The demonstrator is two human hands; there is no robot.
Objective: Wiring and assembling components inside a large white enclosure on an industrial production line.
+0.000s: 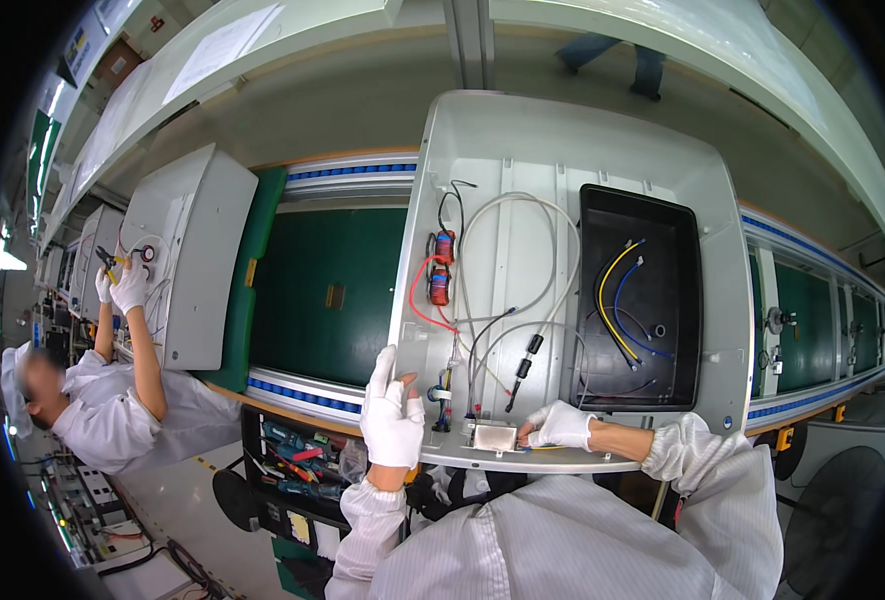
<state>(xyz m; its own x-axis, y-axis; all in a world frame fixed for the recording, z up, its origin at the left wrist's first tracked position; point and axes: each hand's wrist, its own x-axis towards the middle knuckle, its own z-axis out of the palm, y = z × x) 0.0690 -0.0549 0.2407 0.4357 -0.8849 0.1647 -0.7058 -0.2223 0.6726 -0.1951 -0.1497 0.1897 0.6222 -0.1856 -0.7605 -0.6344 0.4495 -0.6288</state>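
Observation:
In front of me lies a large light-grey metal enclosure [508, 150] with loose wiring inside. My right hand [561, 427], in a white glove with bare fingertips, closes on the right end of a small silver metal box [495, 437] at the enclosure's near wall. My left hand [393, 425], gloved the same way, is over the near left corner with its fingers apart and nothing in them. Close to it is a bundle of cables and connectors [443, 395]. A black inline fuse holder [529, 358] on a cable lies farther in.
A black tray [691, 300] inside the enclosure holds yellow [608, 290] and blue cables. Red-wrapped coils [440, 287] sit left. A tool drawer [298, 455] is below the bench; a co-worker [123, 400] holds pliers beside another enclosure [203, 260]. Green conveyor plates [333, 260] lie between.

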